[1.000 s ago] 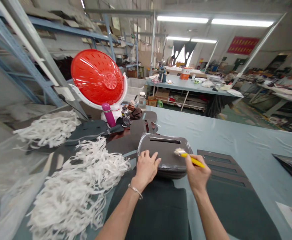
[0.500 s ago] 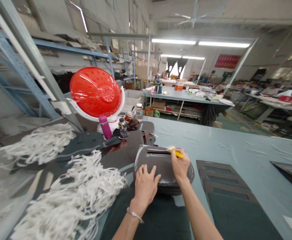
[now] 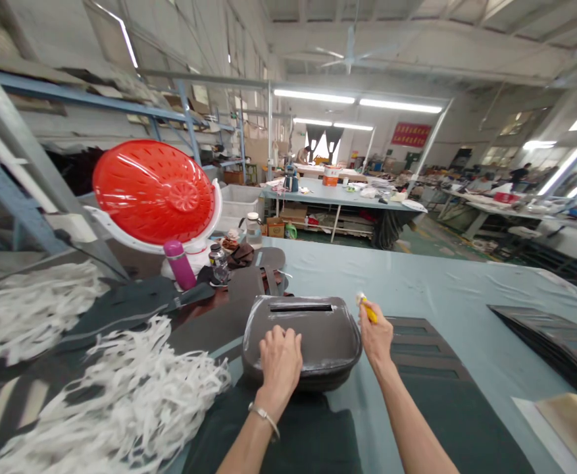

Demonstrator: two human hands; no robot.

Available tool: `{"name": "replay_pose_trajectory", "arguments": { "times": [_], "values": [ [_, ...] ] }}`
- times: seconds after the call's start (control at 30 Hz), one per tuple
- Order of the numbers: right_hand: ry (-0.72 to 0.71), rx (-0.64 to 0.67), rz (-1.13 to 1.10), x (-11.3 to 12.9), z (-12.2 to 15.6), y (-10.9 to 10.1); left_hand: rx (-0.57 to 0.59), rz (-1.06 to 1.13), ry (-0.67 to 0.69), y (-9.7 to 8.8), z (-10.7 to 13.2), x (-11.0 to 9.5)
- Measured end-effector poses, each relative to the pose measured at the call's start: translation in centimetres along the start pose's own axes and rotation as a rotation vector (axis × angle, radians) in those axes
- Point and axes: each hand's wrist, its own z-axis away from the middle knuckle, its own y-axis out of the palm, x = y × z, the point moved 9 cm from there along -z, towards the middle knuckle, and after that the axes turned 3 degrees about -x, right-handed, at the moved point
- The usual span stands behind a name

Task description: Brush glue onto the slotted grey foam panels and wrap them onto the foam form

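Note:
A stack of dark grey rounded panels [image 3: 318,339] lies in front of me; the top one has a narrow slot near its far edge and whitish smears along its rim. My left hand [image 3: 281,359] rests on the near left part of the top panel, fingers bent and slightly apart, with the thumb hidden. Just off the stack's right side, my right hand [image 3: 376,332] is closed around a small brush [image 3: 368,312] with a yellow handle. The brush's pale tip points up and away, apart from the panel.
White strips [image 3: 140,395] are heaped at left, near a purple bottle [image 3: 179,265], a clear jar [image 3: 218,263] and a red basket [image 3: 154,191]. Slotted dark panels [image 3: 424,349] lie at right, with another stack [image 3: 549,336] beyond. A tan block [image 3: 572,418] sits at the right edge.
My right hand has moved the brush off the slotted panel to its right. My left hand's fingers have drawn in on the panel. The view has turned to the right.

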Motion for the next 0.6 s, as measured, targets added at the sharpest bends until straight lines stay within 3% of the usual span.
{"name": "replay_pose_trajectory", "arguments": {
  "times": [0.1,0.2,0.4,0.6],
  "values": [
    [-0.05,0.18,0.06,-0.3,2.2,1.3,0.129,0.276,0.02,3.0,-1.3,-4.1],
    [-0.044,0.221,0.075,-0.6,3.8,1.9,0.213,0.442,-0.029,5.6,-2.4,-6.6],
    [0.094,0.113,-0.202,-1.0,4.0,0.3,0.36,0.588,-0.176,8.4,-4.0,-6.4],
    [0.035,0.086,-0.644,4.1,5.0,-1.2,0.438,1.059,-0.318,8.9,-4.4,-6.4]
  ]
}}
